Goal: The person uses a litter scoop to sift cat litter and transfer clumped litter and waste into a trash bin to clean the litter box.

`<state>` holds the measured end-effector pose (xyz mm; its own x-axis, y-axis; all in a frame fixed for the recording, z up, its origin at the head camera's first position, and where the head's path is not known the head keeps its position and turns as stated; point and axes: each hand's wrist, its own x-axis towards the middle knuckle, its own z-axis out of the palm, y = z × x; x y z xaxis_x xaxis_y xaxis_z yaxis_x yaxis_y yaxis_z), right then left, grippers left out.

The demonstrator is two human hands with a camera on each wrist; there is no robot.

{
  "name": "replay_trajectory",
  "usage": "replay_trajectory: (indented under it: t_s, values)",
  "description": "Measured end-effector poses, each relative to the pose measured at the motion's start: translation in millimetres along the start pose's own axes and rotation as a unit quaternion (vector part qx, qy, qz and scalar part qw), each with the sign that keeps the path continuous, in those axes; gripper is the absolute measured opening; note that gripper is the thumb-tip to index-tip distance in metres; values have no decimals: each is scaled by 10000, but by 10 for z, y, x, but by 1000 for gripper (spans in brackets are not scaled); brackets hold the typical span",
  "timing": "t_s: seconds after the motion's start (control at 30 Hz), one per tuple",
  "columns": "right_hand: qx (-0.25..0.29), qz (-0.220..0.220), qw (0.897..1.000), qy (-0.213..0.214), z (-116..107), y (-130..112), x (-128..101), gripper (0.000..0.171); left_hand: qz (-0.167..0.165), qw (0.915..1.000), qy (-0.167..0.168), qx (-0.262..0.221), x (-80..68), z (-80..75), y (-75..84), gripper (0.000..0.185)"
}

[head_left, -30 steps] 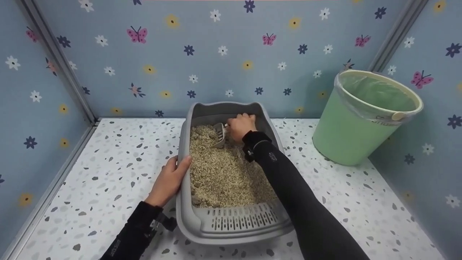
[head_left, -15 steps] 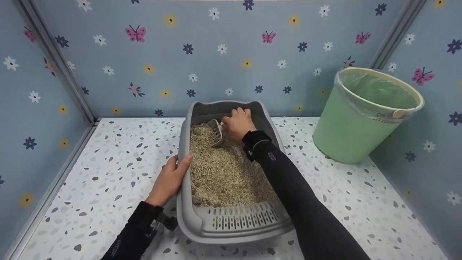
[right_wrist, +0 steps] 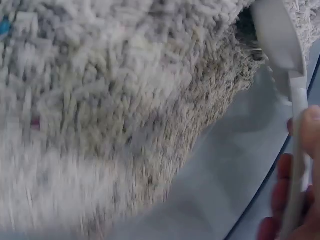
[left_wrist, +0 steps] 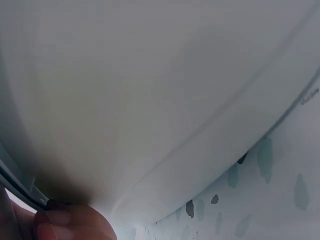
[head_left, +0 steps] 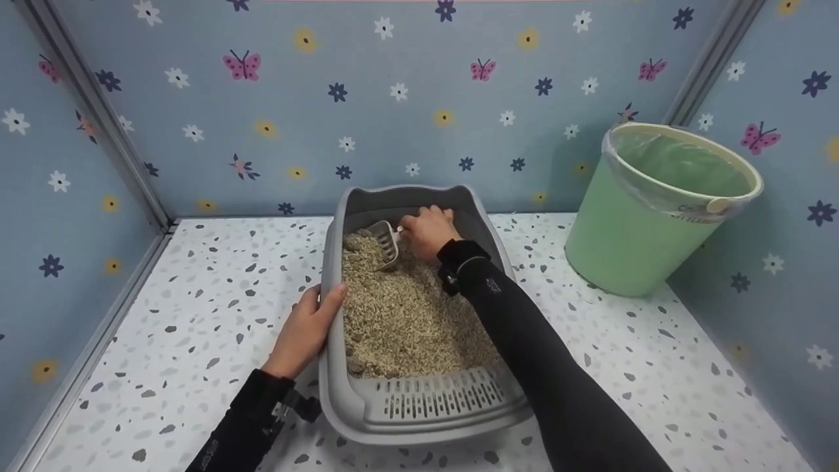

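Note:
A grey litter box (head_left: 333,380) holds tan pellet litter (head_left: 406,321), with darker clumps near its left side. My left hand (head_left: 305,333) grips the box's left rim, thumb on top; in the left wrist view its fingers (left_wrist: 80,222) curl under that rim. Inside the box at the back, my right hand (head_left: 429,233) holds a slotted litter scoop (head_left: 387,244) by its handle. The scoop's head stands tilted against the litter at the back left. Seen from the right wrist, fingers and thumb (right_wrist: 311,130) wrap the pale handle, and the head (right_wrist: 280,37) meets the pellets.
A green trash bin (head_left: 629,236) with a clear liner stands right of the box by the back wall. The speckled table (head_left: 216,308) is enclosed by blue flowered panels (head_left: 367,118). A slotted ledge (head_left: 439,400) forms the box's front.
The right hand and scoop have shifted a little left along the back of the litter, and the scoop's slotted face has turned more into view. The left hand keeps its grip on the rim.

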<state>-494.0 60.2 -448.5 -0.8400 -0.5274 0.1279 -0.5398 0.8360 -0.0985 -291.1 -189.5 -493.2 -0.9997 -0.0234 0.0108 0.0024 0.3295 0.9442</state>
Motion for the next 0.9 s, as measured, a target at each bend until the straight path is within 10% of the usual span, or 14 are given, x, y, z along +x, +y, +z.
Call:
replay_trajectory:
  t_s: [0.9]
  values:
    - [1470,891,9790,-1098,-75,-118,-183,38,-52,10000,-58,-50,-2,17,-3,94]
